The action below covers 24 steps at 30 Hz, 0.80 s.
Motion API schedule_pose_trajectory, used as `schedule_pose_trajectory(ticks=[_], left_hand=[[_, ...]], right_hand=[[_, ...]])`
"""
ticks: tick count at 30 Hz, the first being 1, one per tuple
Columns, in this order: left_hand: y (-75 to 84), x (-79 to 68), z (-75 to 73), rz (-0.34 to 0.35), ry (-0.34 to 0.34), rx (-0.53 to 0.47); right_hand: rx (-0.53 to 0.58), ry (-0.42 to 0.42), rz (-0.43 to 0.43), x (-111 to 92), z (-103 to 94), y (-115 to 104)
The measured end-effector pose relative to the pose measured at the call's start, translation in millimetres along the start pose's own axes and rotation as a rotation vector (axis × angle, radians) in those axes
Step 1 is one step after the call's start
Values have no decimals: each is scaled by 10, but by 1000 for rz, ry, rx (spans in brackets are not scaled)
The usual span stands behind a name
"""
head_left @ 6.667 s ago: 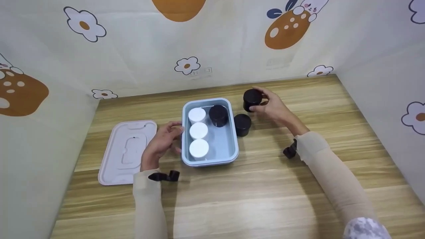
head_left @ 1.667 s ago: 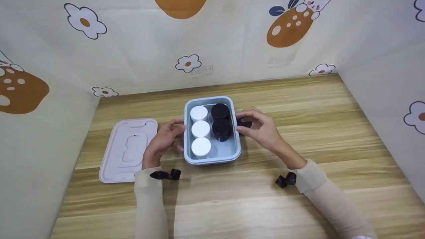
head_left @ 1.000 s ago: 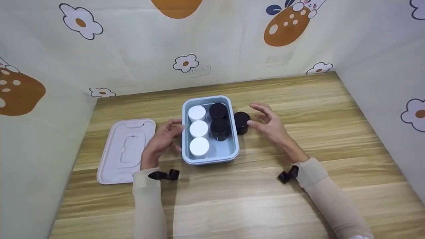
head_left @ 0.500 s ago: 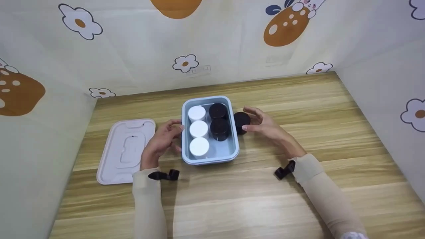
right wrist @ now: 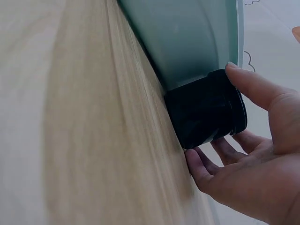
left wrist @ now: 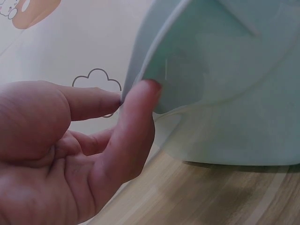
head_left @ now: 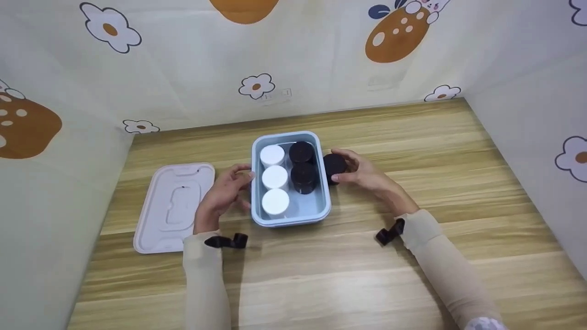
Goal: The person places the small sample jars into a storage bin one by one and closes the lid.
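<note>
A light blue plastic box point(head_left: 293, 222) stands uncovered on the wooden table. Along its left side are white-lidded jars point(head_left: 275, 201), three in a column. Two black jars point(head_left: 302, 175) sit in the back right part. My left hand point(head_left: 223, 192) holds the box's left rim, and the left wrist view shows thumb and finger meeting at the edge. Outside the right wall, one more black jar point(right wrist: 201, 112) stands on the table close to the box. My right hand point(head_left: 367, 176) has thumb and fingers round this jar; the thumb touches its lid edge in the right wrist view.
A pale rectangular lid point(head_left: 149, 215) lies flat left of the box, partly behind the left forearm. Patterned sheeting point(head_left: 183, 68) rises behind the table and on both sides. Small black devices point(head_left: 227, 241) are strapped to both wrists.
A second black jar has gone into the box from the right hand. That hand then drew back, and has now closed in on the black jar outside. The left hand stays at the rim.
</note>
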<state>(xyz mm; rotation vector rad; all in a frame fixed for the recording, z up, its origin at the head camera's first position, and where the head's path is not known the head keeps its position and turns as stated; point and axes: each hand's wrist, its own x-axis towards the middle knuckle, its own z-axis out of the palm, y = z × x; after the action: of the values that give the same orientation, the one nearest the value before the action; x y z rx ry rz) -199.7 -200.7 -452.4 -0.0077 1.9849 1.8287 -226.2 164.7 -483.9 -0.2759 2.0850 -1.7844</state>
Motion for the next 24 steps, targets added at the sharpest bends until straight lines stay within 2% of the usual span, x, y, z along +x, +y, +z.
schedule_pose_trajectory(ticks=[7,18,24], left_hand=[[1,-4,0,-9,10,9],[4,-7,25,15,16,27],[-2,-9,11,25,9,23]], right_hand=[[-38,26,0,-1,17,0],[12,71,6,-50,-25,-55],[18,123,-33,-92,-24,-151]])
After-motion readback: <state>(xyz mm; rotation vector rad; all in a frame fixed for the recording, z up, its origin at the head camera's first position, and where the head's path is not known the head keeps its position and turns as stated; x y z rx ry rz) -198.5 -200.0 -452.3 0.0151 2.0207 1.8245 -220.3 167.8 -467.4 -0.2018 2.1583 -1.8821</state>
